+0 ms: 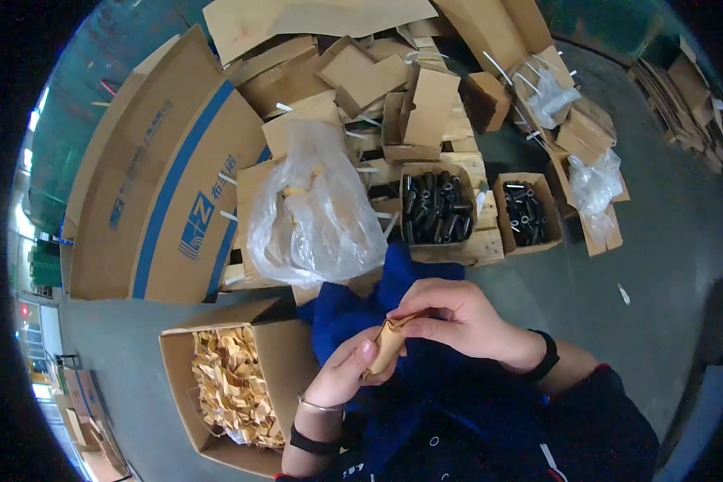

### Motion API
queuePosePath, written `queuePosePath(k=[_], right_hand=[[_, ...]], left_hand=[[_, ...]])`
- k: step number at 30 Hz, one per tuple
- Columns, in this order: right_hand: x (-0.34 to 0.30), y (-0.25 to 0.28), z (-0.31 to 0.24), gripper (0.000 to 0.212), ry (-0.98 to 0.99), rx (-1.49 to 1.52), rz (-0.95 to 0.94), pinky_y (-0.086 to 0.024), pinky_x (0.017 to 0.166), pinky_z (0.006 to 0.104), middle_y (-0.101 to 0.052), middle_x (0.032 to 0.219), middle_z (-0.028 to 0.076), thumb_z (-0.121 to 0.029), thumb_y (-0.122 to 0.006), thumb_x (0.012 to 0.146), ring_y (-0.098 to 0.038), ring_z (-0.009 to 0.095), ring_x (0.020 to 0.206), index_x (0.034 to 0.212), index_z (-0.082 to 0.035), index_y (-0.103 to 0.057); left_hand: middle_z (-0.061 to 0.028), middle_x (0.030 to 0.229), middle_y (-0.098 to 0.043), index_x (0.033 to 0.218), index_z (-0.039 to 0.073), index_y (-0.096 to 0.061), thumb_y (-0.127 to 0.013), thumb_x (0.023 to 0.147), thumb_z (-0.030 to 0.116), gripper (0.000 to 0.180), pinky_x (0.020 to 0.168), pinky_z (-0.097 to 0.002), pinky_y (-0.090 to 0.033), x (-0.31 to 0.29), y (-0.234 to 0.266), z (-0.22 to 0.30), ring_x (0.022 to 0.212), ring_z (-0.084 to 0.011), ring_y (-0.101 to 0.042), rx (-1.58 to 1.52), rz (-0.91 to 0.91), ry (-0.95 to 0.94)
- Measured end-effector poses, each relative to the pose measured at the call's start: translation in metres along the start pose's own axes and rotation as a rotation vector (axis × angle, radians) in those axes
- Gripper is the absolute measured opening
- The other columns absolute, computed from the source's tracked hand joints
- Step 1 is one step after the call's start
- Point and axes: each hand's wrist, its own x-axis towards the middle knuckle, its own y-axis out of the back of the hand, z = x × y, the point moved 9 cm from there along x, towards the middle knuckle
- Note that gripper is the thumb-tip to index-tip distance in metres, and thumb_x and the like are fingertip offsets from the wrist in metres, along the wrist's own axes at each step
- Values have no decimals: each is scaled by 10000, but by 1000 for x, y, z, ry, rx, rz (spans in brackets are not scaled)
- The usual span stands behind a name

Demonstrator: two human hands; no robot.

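Above my lap, a small brown paper packet (pixel 388 347) is held between both hands. My left hand (pixel 347 365) wraps round its lower part, thumb along the side. With thumb and fingers, my right hand (pixel 451 315) pinches the paper at the packet's upper end. Whatever the paper may contain is hidden. Ahead of my hands, an open carton of black tubes (pixel 437 207) sits on a pallet. To its right, a smaller carton of similar black tubes (pixel 524 213) stands on the floor.
A large carton (pixel 293 365) at left holds crumpled brown paper pieces (pixel 233 386). A clear plastic bag (pixel 317 221) lies on the wooden pallet (pixel 486 245). Tall printed cardboard (pixel 165 185) stands at far left. Open cartons (pixel 430 112) crowd the back; plastic wrap (pixel 594 181) lies at right.
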Motion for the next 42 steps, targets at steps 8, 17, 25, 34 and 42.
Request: queuePosePath(k=[8,17,25,34,42], right_hand=[[-33,-5,1,103,-311,64,4,-403,532,217,-562,638,42,-128,-608,761,-517,105,578,778,-28,-593],[-36,0,-25,81,11,-405,52,-453,569,269,-586,688,106,-86,-559,774,-586,180,642,775,-8,-581],[-55,22,21,115,-326,350,372,-359,462,200,-546,643,24,-103,-494,832,-461,80,509,777,-25,-558],[-60,68,43,141,-407,220,236,-420,529,185,-594,762,63,-133,-465,848,-545,92,627,837,-21,-550],[-53,-31,1,301,-364,-74,-335,-410,535,291,-575,713,53,-251,-553,799,-516,112,617,963,1,-569]], left_hand=[[-53,789,-510,1061,-5,-467,-467,771,521,600,617,-234,-367,-6,-16,-9,728,-137,-461,106,-68,-220],[-102,762,-580,736,14,-602,-665,620,-23,137,550,-282,-463,-22,-36,71,644,-219,-578,1020,523,-624],[-94,724,-567,680,25,-547,-655,617,-34,138,550,-274,-454,-54,-64,72,627,-205,-560,1187,587,-1100],[-101,706,-580,659,33,-529,-669,682,63,144,569,-252,-443,-78,-15,78,651,-176,-561,558,609,-1012],[-98,733,-597,658,40,-552,-673,678,72,127,592,-246,-446,-42,-9,52,675,-170,-568,433,358,-765]])
